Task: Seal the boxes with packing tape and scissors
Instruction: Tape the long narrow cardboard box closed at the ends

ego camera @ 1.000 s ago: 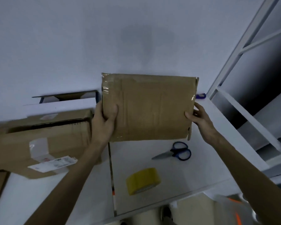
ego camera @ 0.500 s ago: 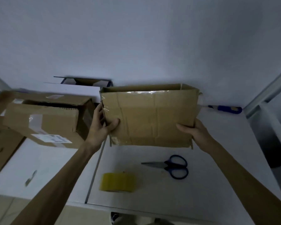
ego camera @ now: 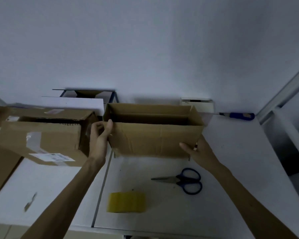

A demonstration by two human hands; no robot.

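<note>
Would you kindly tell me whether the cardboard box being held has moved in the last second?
Yes. Against the scissors on the table, the box has come down and tipped, so its open top now shows.

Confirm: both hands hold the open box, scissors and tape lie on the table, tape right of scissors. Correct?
No: the head view shows the tape roll left of the scissors, not right. The left hand and right hand do hold the open box.

- i see the cardboard box (ego camera: 154, 140) tipped from taped face toward me to open top up, inside now showing.
- left hand (ego camera: 101, 135) has slid up to its top left corner.
- right hand (ego camera: 197, 150) has dropped to the lower right corner.
</note>
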